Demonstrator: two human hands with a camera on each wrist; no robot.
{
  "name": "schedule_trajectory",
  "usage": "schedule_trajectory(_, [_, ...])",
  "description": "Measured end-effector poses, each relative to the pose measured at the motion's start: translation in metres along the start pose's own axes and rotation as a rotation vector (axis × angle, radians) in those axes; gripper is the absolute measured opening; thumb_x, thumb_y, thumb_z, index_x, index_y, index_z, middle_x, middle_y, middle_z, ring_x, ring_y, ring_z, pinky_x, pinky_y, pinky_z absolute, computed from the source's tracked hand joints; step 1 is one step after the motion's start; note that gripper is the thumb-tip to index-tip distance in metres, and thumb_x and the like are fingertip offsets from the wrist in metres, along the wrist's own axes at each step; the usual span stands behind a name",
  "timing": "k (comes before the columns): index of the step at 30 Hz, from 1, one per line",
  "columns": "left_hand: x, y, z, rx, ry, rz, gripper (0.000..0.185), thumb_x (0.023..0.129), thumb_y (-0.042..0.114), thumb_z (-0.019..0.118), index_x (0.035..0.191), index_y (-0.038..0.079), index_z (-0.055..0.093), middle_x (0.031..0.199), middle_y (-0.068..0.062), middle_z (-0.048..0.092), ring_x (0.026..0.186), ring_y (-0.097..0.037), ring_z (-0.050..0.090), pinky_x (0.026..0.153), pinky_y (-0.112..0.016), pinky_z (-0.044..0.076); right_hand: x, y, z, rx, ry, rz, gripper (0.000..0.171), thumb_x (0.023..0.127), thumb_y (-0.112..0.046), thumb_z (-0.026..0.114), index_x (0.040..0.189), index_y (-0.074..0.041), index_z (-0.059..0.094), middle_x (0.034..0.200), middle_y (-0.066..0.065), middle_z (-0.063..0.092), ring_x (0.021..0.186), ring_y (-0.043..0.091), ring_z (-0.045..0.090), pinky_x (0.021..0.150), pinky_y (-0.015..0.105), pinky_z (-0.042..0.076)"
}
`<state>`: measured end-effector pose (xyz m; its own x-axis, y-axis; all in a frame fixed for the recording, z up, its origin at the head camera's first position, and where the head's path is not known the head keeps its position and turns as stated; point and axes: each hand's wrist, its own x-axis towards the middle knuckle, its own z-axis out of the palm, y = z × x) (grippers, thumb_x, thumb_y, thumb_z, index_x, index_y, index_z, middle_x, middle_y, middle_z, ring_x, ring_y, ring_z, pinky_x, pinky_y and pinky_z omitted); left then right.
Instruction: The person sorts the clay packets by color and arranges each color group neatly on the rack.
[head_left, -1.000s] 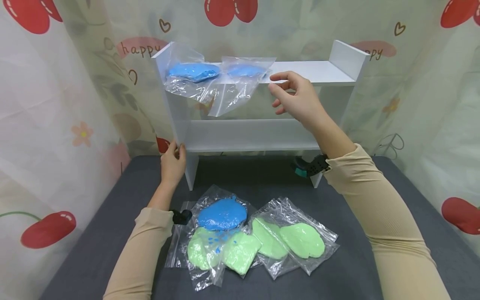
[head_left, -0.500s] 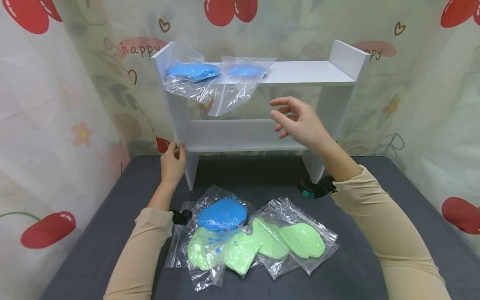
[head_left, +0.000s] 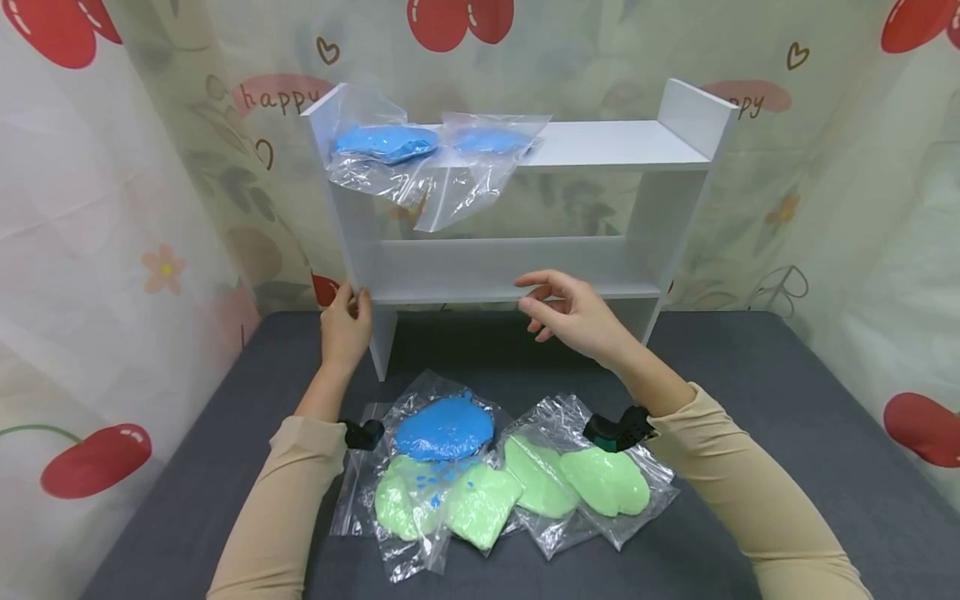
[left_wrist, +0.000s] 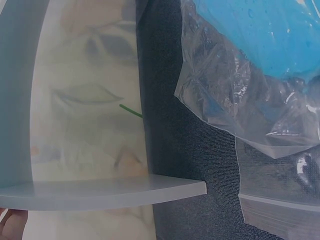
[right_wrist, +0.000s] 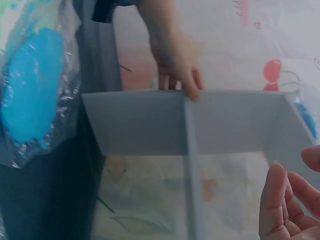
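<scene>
1. The left hand (head_left: 345,325) gripped the left side panel of the white shelf unit (head_left: 637,146) at the level of the lower shelf, with the fingers curled round the panel's front edge.
2. The right hand (head_left: 573,312) hung in the air in front of the lower shelf (head_left: 480,267), just below its front edge. The fingers were relaxed and slightly spread, and the hand held nothing.
3. The shelf unit stood upright at the far edge of the dark grey table (head_left: 750,375), against a curtain printed with cherries (head_left: 97,454).
4. Two clear bags of blue putty (head_left: 386,142) lay side by side at the left end of the top shelf, with their open ends hanging over the front edge.
5. On the table, near both forearms, lay a cluster of overlapping clear bags:
   - one bag of blue putty (head_left: 445,427) at the upper left of the cluster;
   - the bags of green putty (head_left: 603,481) beside and below it, reaching to the right wrist.
6. Each wrist carried a small black camera mount (head_left: 618,429) at the end of a beige sleeve (head_left: 750,492).
</scene>
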<state>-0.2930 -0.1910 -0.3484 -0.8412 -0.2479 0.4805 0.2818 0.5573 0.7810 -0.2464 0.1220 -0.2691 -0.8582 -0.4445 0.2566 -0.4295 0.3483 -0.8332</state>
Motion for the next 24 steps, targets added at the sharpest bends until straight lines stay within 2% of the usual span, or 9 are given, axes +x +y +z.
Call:
schedule_trajectory(6, [0.0, 0.0, 0.0, -0.011, 0.001, 0.007, 0.036, 0.098, 0.019, 0.043, 0.129, 0.005, 0.052, 0.13, -0.018, 0.057, 0.112, -0.037, 0.06, 0.084, -0.052, 0.052, -0.006, 0.027, 0.025, 0.026, -0.088, 0.025, 0.037, 0.094, -0.017, 0.056, 0.129, -0.006, 0.051, 0.101, 0.016, 0.059, 0.078, 0.016, 0.062, 0.072, 0.031, 0.056])
schedule_trajectory(14, [0.0, -0.002, 0.002, -0.009, 0.005, 0.007, 0.038, 0.098, 0.021, 0.043, 0.133, 0.008, 0.05, 0.131, -0.017, 0.056, 0.111, -0.036, 0.061, 0.082, -0.051, 0.052, -0.014, 0.064, 0.057, -0.001, -0.181, 0.058, 0.037, 0.092, -0.017, 0.059, 0.127, -0.006, 0.052, 0.105, 0.015, 0.061, 0.089, 0.019, 0.063, 0.08, 0.032, 0.053])
schedule_trajectory(18, [0.0, -0.003, 0.002, -0.006, 0.003, 0.008, 0.038, 0.098, 0.021, 0.043, 0.133, 0.008, 0.05, 0.131, -0.017, 0.056, 0.112, -0.037, 0.06, 0.083, -0.052, 0.052, -0.015, 0.077, 0.069, -0.03, -0.214, 0.062, 0.037, 0.091, -0.017, 0.06, 0.125, -0.004, 0.053, 0.107, 0.015, 0.062, 0.094, 0.023, 0.062, 0.083, 0.03, 0.051])
schedule_trajectory(24, [0.001, -0.003, 0.001, -0.001, 0.011, 0.015, 0.037, 0.098, 0.021, 0.043, 0.131, 0.007, 0.051, 0.13, -0.018, 0.057, 0.111, -0.037, 0.06, 0.083, -0.052, 0.052, -0.015, 0.093, 0.082, -0.046, -0.277, 0.091, 0.042, 0.09, -0.017, 0.061, 0.127, 0.0, 0.051, 0.114, 0.02, 0.06, 0.103, 0.029, 0.061, 0.088, 0.036, 0.051])
